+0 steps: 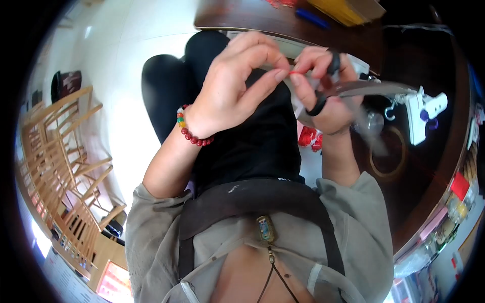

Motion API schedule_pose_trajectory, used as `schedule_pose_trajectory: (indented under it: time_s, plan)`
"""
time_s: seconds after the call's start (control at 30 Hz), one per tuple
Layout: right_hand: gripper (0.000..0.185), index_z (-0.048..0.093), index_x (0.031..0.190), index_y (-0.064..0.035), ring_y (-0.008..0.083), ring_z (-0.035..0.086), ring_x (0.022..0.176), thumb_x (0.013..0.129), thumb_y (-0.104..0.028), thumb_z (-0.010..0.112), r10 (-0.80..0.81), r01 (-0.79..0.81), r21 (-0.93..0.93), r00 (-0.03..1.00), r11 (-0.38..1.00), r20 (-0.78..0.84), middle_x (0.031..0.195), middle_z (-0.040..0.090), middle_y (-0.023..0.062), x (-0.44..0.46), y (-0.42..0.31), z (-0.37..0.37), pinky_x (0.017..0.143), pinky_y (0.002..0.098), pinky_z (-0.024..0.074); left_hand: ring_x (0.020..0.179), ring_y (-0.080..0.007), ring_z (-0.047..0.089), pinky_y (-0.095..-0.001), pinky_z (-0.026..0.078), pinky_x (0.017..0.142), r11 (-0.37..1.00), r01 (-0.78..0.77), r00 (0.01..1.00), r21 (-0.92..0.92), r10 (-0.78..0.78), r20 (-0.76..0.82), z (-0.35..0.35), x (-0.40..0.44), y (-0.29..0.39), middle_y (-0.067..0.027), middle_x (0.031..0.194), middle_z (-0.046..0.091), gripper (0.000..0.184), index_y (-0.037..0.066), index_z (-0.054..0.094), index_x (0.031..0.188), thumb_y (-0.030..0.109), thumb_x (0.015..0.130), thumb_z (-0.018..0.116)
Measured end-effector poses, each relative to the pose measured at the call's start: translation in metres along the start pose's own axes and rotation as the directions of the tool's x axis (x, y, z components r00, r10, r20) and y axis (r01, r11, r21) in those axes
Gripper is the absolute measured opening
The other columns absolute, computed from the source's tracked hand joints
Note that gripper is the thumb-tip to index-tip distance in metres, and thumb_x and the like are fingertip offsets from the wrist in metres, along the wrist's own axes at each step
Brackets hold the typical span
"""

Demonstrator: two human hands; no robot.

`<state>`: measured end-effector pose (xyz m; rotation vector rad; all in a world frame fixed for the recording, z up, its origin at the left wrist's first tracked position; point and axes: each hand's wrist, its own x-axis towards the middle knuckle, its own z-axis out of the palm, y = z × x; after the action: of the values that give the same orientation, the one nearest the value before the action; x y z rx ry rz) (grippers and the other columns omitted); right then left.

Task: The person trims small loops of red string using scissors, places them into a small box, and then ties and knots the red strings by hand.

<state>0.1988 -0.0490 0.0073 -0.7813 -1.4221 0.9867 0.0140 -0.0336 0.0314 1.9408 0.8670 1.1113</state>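
My left hand (237,83), with a beaded bracelet (189,132) at its wrist, is closed, thumb and index fingertip together at a small red thread (293,72). My right hand (328,96) meets it there, its thumb and finger pinching the same red bit. Black-handled scissors (374,89) hang on the fingers of my right hand. Their blades point away to the right, spread apart and blurred by motion. Both hands are held above my lap, over black trousers (242,136). How far the thread runs is too small to tell.
A dark wooden table (429,65) curves along the right, bearing a white clamp-like device (419,116) with a hook and a round hoop (374,169). Red pieces (309,139) lie beside my right forearm. At the top are a blue pen (312,18) and yellow packaging (348,11). Wooden chairs (65,156) stand left.
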Motion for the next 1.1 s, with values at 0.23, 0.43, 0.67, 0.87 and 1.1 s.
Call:
schedule_pose_trajectory:
  time_s: [0.23,0.43,0.67,0.87,1.1]
  plan:
    - [0.025,0.051,0.086,-0.0027,0.0132,0.060,0.084,0.074,0.011,0.067,0.423,-0.455,-0.094,0.873,0.885,-0.245,0.090,0.062,0.0062,-0.127,-0.015,-0.042,0.077,0.0261,0.0486,0.086,-0.0300,0.054,-0.0362,0.043,0.080,0.983,0.135,0.884,-0.124,-0.063,0.464,0.089,-0.037,-0.025,-0.0123,0.089,0.055,0.008,0.001,0.058,0.086,0.007,0.082,0.063]
    - [0.023,0.048,0.086,-0.0031,0.0132,0.057,0.084,0.078,0.013,0.062,0.369,-0.536,-0.209,0.767,0.818,-0.524,0.090,0.060,0.0084,-0.191,0.004,-0.098,0.078,0.0266,0.0476,0.087,-0.0337,0.054,-0.0406,0.045,0.077,0.987,0.079,0.869,-0.137,-0.001,0.495,0.192,-0.038,-0.041,-0.0133,0.086,0.056,0.010,0.003,0.060,0.082,0.013,0.082,0.063]
    - [0.018,0.051,0.084,-0.0014,0.0127,0.059,0.085,0.080,0.011,0.064,0.257,-0.513,-0.315,0.764,0.799,-0.592,0.091,0.062,0.0092,-0.168,0.041,-0.137,0.080,0.0260,0.0468,0.086,-0.0335,0.055,-0.0411,0.045,0.078,0.991,0.132,0.939,-0.020,-0.118,0.323,0.225,-0.016,-0.054,-0.0136,0.087,0.057,0.007,0.004,0.063,0.081,0.011,0.080,0.064]
    - [0.019,0.052,0.087,-0.0020,0.0118,0.060,0.084,0.080,0.010,0.065,0.304,-0.518,-0.238,0.751,0.821,-0.587,0.093,0.063,0.0084,-0.163,0.058,-0.147,0.077,0.0238,0.0479,0.088,-0.0331,0.056,-0.0408,0.045,0.078,0.961,0.275,0.924,0.005,-0.266,0.276,0.234,-0.014,-0.068,-0.0143,0.087,0.060,0.010,0.004,0.066,0.082,0.014,0.080,0.066]
    - [0.020,0.057,0.094,0.0007,0.0087,0.057,0.080,0.079,0.003,0.070,0.273,-0.452,-0.119,0.707,0.884,-0.652,0.090,0.063,0.0046,-0.157,0.062,-0.143,0.074,0.0223,0.0464,0.084,-0.0312,0.057,-0.0403,0.046,0.077,0.947,0.320,0.920,-0.025,-0.304,0.245,0.235,-0.009,-0.070,-0.0143,0.086,0.061,0.014,0.003,0.066,0.081,0.016,0.081,0.068]
